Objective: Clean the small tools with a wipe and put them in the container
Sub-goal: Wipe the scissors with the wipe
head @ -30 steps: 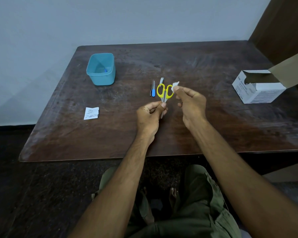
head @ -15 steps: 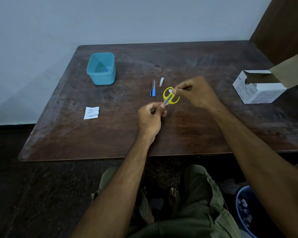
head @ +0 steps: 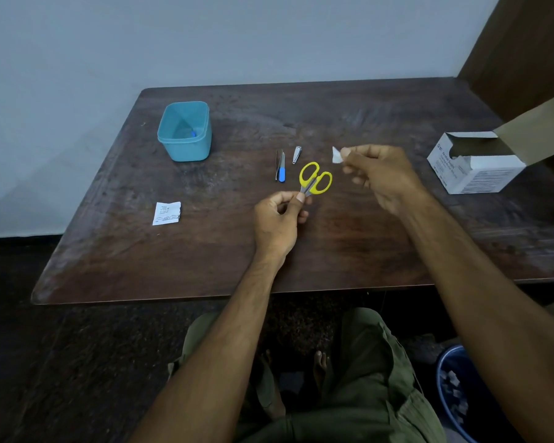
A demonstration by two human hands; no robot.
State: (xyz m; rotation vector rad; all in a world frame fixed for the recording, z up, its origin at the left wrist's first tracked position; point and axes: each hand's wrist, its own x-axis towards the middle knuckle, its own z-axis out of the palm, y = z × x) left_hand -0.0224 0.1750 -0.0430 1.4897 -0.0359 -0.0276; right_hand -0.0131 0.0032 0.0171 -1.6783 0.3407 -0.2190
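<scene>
My left hand (head: 279,219) pinches the blades of small yellow-handled scissors (head: 315,179), handles pointing away from me, just above the table. My right hand (head: 381,174) is off to the right of the handles and pinches a small white wipe (head: 336,155) between thumb and fingers. A blue-handled tool with a thin metal one beside it (head: 280,169) and a small metal nail clipper (head: 296,154) lie on the table beyond the scissors. The teal container (head: 185,132) stands at the back left with a small blue item inside.
The dark wooden table (head: 205,251) has a torn white wipe packet (head: 167,213) at the left. An open white box of wipes (head: 477,161) sits at the right edge. A blue bin with scraps (head: 454,391) stands on the floor at lower right.
My right hand drew back to the right from the scissor handles, taking the wipe with it. My left hand kept holding the scissors in place.
</scene>
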